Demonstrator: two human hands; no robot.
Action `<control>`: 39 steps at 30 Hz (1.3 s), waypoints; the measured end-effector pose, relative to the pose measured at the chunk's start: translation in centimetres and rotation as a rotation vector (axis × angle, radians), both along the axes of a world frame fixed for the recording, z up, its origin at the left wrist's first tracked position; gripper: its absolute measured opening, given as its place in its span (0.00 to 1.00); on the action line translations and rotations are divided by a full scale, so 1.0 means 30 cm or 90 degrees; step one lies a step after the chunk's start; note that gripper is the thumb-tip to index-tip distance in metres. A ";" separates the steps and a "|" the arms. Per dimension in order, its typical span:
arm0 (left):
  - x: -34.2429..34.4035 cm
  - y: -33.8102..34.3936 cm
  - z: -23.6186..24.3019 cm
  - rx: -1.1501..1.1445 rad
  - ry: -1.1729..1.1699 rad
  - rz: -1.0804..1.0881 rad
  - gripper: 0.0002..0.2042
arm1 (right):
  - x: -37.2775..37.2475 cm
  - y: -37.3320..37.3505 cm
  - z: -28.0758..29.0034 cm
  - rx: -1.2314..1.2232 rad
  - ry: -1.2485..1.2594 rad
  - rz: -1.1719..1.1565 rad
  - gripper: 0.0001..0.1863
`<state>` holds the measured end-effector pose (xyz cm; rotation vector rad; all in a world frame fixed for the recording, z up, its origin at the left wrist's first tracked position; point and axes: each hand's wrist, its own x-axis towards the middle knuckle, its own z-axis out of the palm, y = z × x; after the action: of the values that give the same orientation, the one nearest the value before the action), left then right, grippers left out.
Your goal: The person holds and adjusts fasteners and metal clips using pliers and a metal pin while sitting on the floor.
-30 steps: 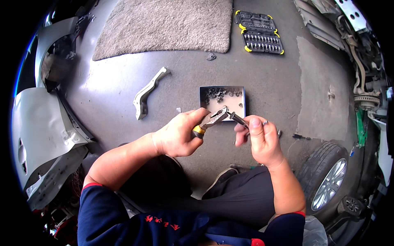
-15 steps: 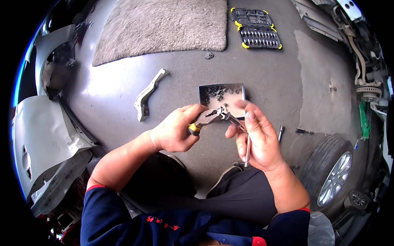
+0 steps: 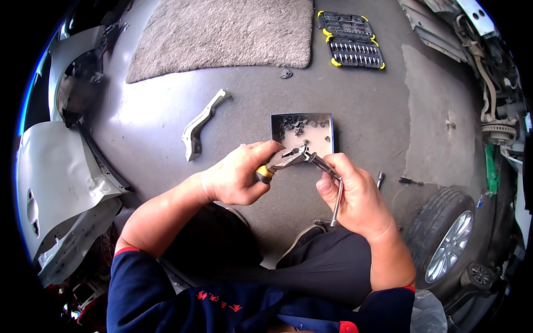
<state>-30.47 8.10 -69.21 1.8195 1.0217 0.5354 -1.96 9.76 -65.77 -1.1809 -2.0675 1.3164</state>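
Observation:
My left hand (image 3: 239, 177) grips pliers (image 3: 284, 160) with a yellow and black handle, their jaws pointing right. The jaws meet the top end of a thin metal ratchet wrench (image 3: 336, 195) that my right hand (image 3: 355, 197) holds upright, its shaft running down past my palm. Both hands hover just in front of a square metal tray (image 3: 327, 136) lying on the concrete floor, with several small dark fasteners in its far part. I cannot tell what small part sits between the jaws.
A bent grey bracket (image 3: 201, 123) lies left of the tray. A beige mat (image 3: 222, 30) and an open socket set case (image 3: 351, 47) lie farther off. A car wheel (image 3: 447, 244) is at right, body panels (image 3: 61, 177) at left, loose bits (image 3: 411, 181) near my right hand.
My right hand has turned the wrench from slanting to upright, its shaft now hanging down past the palm. Both hands have drawn slightly closer to me, away from the tray.

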 end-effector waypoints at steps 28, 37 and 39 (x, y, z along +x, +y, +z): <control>-0.011 0.013 -0.024 0.183 -0.118 -0.071 0.23 | -0.040 -0.067 -0.111 -1.119 0.790 0.309 0.35; 0.008 -0.011 -0.021 -0.072 -0.096 0.020 0.25 | -0.061 0.002 -0.057 0.008 0.193 0.004 0.10; 0.020 -0.006 -0.020 -0.076 -0.105 0.013 0.25 | -0.067 0.002 -0.069 0.116 0.190 -0.011 0.11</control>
<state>-29.87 7.91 -69.83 1.6335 0.9403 0.6137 -3.96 9.82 -67.83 -0.8649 -1.9079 1.1867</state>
